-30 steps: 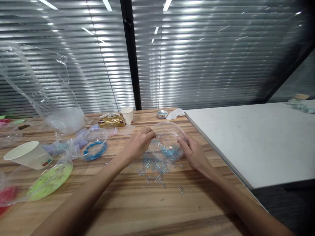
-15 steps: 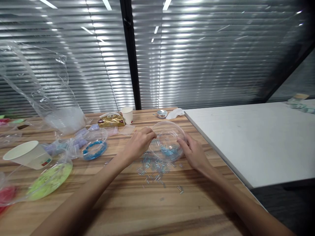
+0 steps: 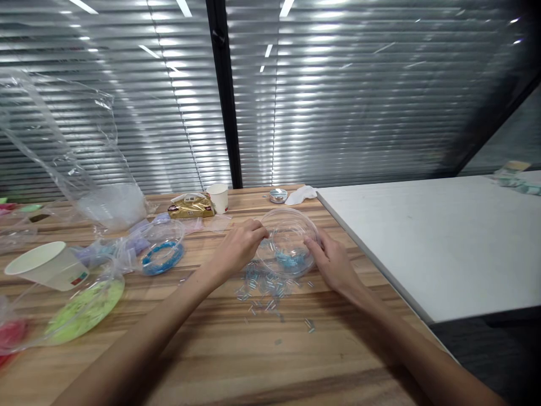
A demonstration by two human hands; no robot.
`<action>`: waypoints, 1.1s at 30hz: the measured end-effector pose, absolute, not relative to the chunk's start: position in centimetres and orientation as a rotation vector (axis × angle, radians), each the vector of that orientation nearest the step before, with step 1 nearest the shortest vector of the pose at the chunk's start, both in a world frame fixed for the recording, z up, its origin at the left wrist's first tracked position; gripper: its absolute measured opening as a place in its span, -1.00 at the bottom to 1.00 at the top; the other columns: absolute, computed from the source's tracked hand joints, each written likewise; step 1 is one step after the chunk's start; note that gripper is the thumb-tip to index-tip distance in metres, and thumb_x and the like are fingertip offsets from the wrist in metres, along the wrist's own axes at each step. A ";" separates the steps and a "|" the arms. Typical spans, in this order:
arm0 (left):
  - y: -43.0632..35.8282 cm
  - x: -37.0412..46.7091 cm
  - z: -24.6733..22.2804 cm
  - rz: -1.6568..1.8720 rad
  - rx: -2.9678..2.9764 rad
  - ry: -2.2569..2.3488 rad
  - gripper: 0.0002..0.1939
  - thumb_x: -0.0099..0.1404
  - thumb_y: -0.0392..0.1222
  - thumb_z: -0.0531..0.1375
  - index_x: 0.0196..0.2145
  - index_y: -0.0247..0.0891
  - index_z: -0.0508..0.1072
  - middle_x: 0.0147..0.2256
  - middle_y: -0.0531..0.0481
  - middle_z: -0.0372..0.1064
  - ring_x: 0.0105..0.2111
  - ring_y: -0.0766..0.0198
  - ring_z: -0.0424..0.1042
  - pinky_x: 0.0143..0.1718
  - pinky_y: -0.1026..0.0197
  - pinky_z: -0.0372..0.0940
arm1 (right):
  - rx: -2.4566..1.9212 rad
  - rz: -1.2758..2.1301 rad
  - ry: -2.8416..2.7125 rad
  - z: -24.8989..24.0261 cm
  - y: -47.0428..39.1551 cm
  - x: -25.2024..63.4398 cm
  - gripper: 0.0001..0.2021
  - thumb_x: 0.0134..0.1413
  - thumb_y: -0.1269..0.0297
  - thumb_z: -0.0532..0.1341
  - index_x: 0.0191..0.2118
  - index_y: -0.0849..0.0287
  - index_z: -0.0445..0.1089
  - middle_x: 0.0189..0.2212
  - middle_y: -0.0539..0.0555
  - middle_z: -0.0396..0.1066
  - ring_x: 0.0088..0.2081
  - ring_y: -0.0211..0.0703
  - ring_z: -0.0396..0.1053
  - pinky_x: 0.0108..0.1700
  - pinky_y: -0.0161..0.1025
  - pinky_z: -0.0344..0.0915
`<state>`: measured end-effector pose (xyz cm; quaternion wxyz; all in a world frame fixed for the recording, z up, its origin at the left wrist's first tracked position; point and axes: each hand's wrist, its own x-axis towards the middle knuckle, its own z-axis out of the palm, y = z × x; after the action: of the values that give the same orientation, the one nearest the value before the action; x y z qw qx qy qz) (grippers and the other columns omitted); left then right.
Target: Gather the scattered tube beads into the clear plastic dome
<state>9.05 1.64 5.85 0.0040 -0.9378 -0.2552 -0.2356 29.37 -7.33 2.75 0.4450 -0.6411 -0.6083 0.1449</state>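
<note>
A clear plastic bowl [image 3: 288,214] is tilted toward me above the wooden table, with pale blue tube beads [image 3: 291,259] gathered in its lower part. On its right side, my right hand [image 3: 332,256] grips the rim, thumb in front. My left hand [image 3: 243,245] is closed at the bowl's left edge, fingertips pinched on the rim. Many loose tube beads [image 3: 266,290] lie scattered on the table below and in front of the bowl.
On the left are a paper cup [image 3: 46,268], a clear bowl with blue beads [image 3: 163,258], a lime-green dish [image 3: 84,313] and a large plastic bag [image 3: 110,206]. Behind stand a gold packet [image 3: 191,206], another cup [image 3: 218,198] and a round tin [image 3: 278,196]. A white tabletop [image 3: 422,242] adjoins at right.
Hardly anything differs. Both hands keep hold of the tilted bowl in the same place, and the beads inside look slightly shifted.
</note>
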 end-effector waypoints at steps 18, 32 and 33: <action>1.7 9.1 5.9 -0.703 -2.935 -0.777 -0.79 0.32 -0.43 0.02 -0.24 -0.33 0.45 -0.29 -0.11 0.37 -0.25 0.19 0.36 -0.25 0.18 0.31 | -1.570 0.346 -1.510 2.9 -7.4 29.3 -0.61 0.17 0.10 -0.02 -0.07 0.25 0.34 -0.46 0.07 0.42 -0.44 -0.12 0.33 -0.38 -0.27 0.20; 1.5 9.0 6.1 -0.667 -2.875 -0.782 -0.81 0.28 -0.46 0.07 -0.25 -0.32 0.45 -0.26 -0.08 0.38 -0.26 0.18 0.38 -0.33 0.23 0.27 | -1.572 0.320 -1.517 2.8 -7.4 29.3 -0.61 0.18 0.09 -0.01 -0.07 0.27 0.35 -0.51 0.02 0.37 -0.48 -0.16 0.30 -0.40 -0.29 0.18; 1.6 9.0 6.1 -0.667 -2.871 -0.784 -0.81 0.28 -0.46 0.07 -0.25 -0.31 0.45 -0.26 -0.08 0.38 -0.26 0.18 0.38 -0.34 0.24 0.27 | -1.571 0.313 -1.517 2.8 -7.4 29.3 -0.60 0.18 0.09 -0.01 -0.07 0.27 0.35 -0.50 0.03 0.38 -0.47 -0.15 0.30 -0.39 -0.28 0.19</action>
<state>8.98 1.55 6.09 0.0457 -0.9403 -0.2568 -0.2185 29.25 -7.40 2.85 0.4508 -0.6357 -0.6137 0.1267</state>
